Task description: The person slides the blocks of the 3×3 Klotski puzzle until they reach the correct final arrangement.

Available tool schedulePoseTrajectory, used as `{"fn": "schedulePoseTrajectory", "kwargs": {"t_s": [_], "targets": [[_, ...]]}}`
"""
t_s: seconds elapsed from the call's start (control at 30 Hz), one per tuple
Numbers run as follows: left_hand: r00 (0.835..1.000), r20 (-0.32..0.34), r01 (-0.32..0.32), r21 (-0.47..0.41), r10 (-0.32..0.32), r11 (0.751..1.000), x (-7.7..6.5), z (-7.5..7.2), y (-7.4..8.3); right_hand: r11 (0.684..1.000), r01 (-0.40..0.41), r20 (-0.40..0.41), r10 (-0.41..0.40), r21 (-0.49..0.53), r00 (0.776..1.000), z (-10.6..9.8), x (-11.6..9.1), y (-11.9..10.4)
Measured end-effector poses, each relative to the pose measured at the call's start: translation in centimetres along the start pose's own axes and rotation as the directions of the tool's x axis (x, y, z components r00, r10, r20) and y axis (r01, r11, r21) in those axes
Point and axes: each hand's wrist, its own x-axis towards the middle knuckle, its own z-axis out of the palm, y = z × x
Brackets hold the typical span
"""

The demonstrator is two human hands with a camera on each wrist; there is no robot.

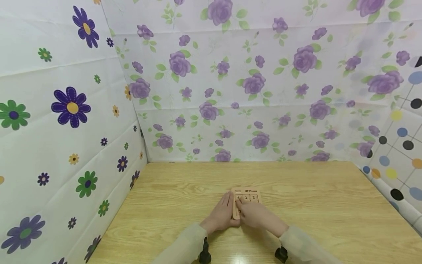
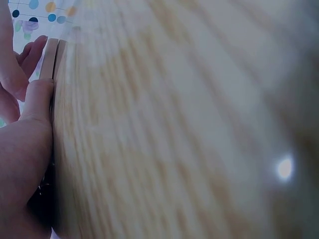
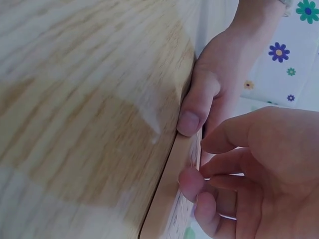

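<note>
A light wooden number sliding puzzle (image 1: 245, 193) lies flat on the table, with tiles 4, 1 and 2 showing in its top row. My left hand (image 1: 221, 213) holds it at the left side, fingers along that edge and thumb against the near edge. Over the lower tiles is my right hand (image 1: 256, 215), its bent fingertips touching the tile face. It hides most of the lower rows. The right wrist view shows the puzzle's side (image 3: 167, 201) beneath the right fingers, with the left thumb (image 3: 191, 122) pressing on the edge.
The wood-grain table (image 1: 165, 198) extends around the puzzle. Behind it hangs a cloth with purple roses (image 1: 211, 110). Flower-print cloth (image 1: 39, 146) stands at the left, and dotted cloth (image 1: 402, 146) at the right. Both wrists wear black straps (image 1: 205, 253).
</note>
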Motion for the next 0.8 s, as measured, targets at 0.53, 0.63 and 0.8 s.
{"fn": "schedulePoseTrajectory", "kwargs": {"t_s": [0.53, 0.63, 0.8], "targets": [[1.0, -0.023, -0.013, -0.098, 0.011, 0.995, 0.1, -0.7, -0.1, 0.999, 0.01, -0.013, -0.011, -0.047, 1.0, 0.1, 0.8, 0.3], [1.0, -0.028, -0.013, -0.102, 0.011, 0.995, 0.3, -0.9, -0.1, 0.999, 0.008, -0.009, -0.008, -0.045, 1.0, 0.1, 0.8, 0.2], [0.998, -0.052, -0.024, -0.11, 0.019, 0.994, 0.4, -1.1, -0.2, 1.0, -0.001, 0.016, 0.001, -0.022, 1.0, 0.1, 0.6, 0.2]]}}
